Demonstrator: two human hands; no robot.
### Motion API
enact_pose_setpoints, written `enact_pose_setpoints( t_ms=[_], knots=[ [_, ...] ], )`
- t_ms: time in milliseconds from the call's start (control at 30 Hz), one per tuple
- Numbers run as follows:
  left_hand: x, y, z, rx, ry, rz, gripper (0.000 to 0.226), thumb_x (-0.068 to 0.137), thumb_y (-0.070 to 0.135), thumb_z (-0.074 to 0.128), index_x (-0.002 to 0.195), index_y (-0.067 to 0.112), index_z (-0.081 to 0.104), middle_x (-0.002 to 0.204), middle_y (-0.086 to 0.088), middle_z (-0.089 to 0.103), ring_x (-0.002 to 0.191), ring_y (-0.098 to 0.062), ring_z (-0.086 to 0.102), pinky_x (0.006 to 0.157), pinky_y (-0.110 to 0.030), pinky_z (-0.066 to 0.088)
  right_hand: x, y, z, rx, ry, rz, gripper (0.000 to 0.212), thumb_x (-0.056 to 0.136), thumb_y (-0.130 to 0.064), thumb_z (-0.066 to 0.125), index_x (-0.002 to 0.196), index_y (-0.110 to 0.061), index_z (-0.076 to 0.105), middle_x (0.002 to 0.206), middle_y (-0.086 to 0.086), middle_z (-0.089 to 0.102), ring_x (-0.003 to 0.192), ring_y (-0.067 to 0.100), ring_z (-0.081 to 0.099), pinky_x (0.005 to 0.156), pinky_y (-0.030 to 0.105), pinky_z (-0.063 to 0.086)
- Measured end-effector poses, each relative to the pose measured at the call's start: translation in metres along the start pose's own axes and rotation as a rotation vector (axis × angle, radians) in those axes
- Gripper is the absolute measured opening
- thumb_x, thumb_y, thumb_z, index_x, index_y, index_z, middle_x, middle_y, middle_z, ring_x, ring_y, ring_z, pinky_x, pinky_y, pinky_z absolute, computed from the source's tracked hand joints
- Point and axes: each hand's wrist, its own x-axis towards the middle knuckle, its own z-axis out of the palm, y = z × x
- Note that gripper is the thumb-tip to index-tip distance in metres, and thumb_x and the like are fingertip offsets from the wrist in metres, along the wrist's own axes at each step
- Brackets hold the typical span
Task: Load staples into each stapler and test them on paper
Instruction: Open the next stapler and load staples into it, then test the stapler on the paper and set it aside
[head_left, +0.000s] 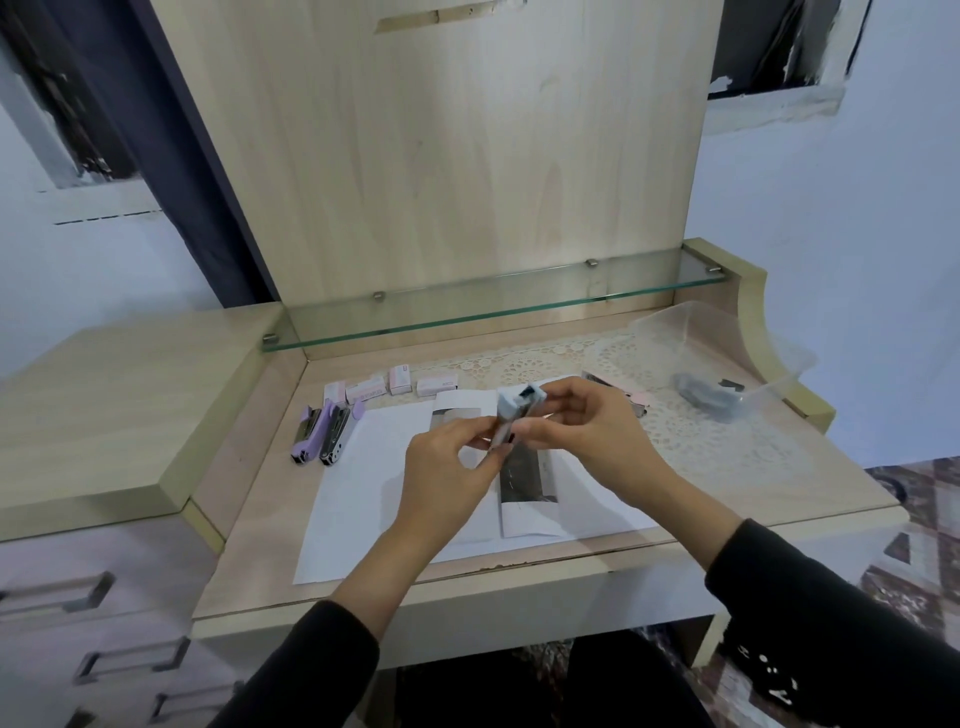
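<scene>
Pale blue, a small stapler (521, 404) is held just above the white paper (363, 493), between both hands. The right hand (582, 431) curls its fingers and thumb round the stapler's upper body to steady it. The left hand (447, 467) pinches the lower end with thumb and fingertips. Whether it also holds a strip of staples is too small to tell. One hand bracing and the other working the end suggests the loading step, done over the paper so that a test can follow at once.

On the wooden desk (260, 545), to the left, a purple stapler (305, 439) and a second stapler (335, 436), hinged open with its metal channel showing, lie side by side just beside the paper's edge. Small pink staple boxes (397, 382) stand in a row behind the paper, within easy reach. A pink stapler (631, 402) lies partly hidden behind the right hand, on a lace mat (691, 441). At the far right a clear plastic tub (753, 332) holds something dark that cannot be made out.
</scene>
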Motion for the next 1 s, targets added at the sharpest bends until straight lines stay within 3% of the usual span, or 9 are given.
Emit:
enact_pose_setpoints(
  t_ms=[133,200,267,367,500,633,700,800,1000],
  knots=[
    [0.0,0.003,0.0,-0.184,-0.076,-0.217,0.026,0.077,0.007,0.07,0.101,0.018,0.069,0.086,0.01,0.066,0.071,0.008,0.061,0.071,0.001,0.04,0.001,0.003,-0.009,-0.058,-0.085,-0.009,0.032,0.079,-0.012,0.067,0.111,-0.009,0.063,0.083,-0.001,0.067,0.075,0.013,0.063,0.074,0.031,0.057],
    [0.0,0.005,0.0,-0.3,-0.142,-0.275,0.032,0.079,0.003,0.068,0.103,0.024,0.064,0.088,0.011,0.066,0.074,0.012,0.061,0.075,-0.002,0.043,0.001,0.004,-0.012,-0.125,-0.151,-0.014,0.02,0.087,-0.014,0.058,0.092,-0.029,0.071,0.073,-0.016,0.065,0.072,0.008,0.058,0.072,0.028,0.055],
    [0.001,0.007,0.001,-0.378,-0.195,-0.288,0.035,0.08,0.001,0.066,0.105,0.025,0.062,0.09,0.009,0.067,0.076,0.01,0.062,0.079,-0.007,0.046,0.0,0.004,-0.012,-0.161,-0.197,-0.008,0.036,0.09,-0.017,0.054,0.066,-0.041,0.069,0.066,-0.02,0.062,0.072,0.006,0.056,0.073,0.028,0.053],
    [0.005,0.009,0.004,-0.401,-0.218,-0.308,0.03,0.081,0.004,0.066,0.105,0.022,0.066,0.092,0.007,0.069,0.08,0.0,0.065,0.08,-0.012,0.048,0.001,0.007,-0.012,-0.136,-0.176,-0.019,0.026,0.091,-0.02,0.051,0.076,-0.031,0.068,0.079,-0.009,0.065,0.081,0.018,0.059,0.081,0.032,0.052],
    [0.019,0.002,0.002,-0.314,-0.195,-0.34,0.018,0.079,0.017,0.07,0.095,0.026,0.069,0.089,0.006,0.068,0.075,-0.006,0.064,0.074,-0.01,0.048,0.005,0.007,-0.022,0.007,-0.099,0.04,0.014,0.092,-0.013,0.047,0.095,0.0,0.054,0.092,0.014,0.065,0.086,0.028,0.063,0.082,0.032,0.054],
    [0.036,-0.012,0.002,-0.16,-0.285,-0.333,0.013,0.08,0.023,0.07,0.092,0.022,0.071,0.091,0.009,0.066,0.08,-0.008,0.061,0.075,-0.013,0.046,0.01,0.005,-0.043,0.024,-0.064,0.108,0.018,0.09,-0.012,0.051,0.107,-0.008,0.047,0.09,0.013,0.067,0.07,0.029,0.065,0.073,0.041,0.054],
    [0.048,-0.02,0.005,-0.079,-0.318,-0.321,0.017,0.08,0.025,0.07,0.095,0.019,0.071,0.094,0.007,0.066,0.08,-0.004,0.058,0.073,-0.013,0.043,0.012,0.005,-0.054,-0.072,-0.067,0.133,0.024,0.09,-0.014,0.052,0.114,-0.01,0.05,0.087,0.01,0.064,0.064,0.019,0.063,0.059,0.029,0.055],
    [0.069,-0.028,0.012,0.079,-0.41,-0.257,0.026,0.08,0.03,0.069,0.103,0.018,0.069,0.106,0.003,0.065,0.087,-0.007,0.058,0.077,-0.019,0.041,0.015,0.009,-0.066,-0.153,-0.081,0.164,0.011,0.091,-0.016,0.051,0.099,-0.017,0.058,0.081,0.005,0.06,0.054,0.007,0.057,0.044,0.015,0.042],
    [0.101,-0.04,0.035,0.289,-0.64,-0.165,0.042,0.078,0.036,0.07,0.116,0.019,0.062,0.127,0.001,0.056,0.118,-0.016,0.047,0.097,-0.028,0.034,0.021,0.013,-0.074,-0.237,-0.096,0.243,0.025,0.094,-0.03,0.044,0.09,-0.012,0.061,0.06,-0.006,0.063,0.047,0.006,0.056,0.044,0.022,0.034]
  ],
)
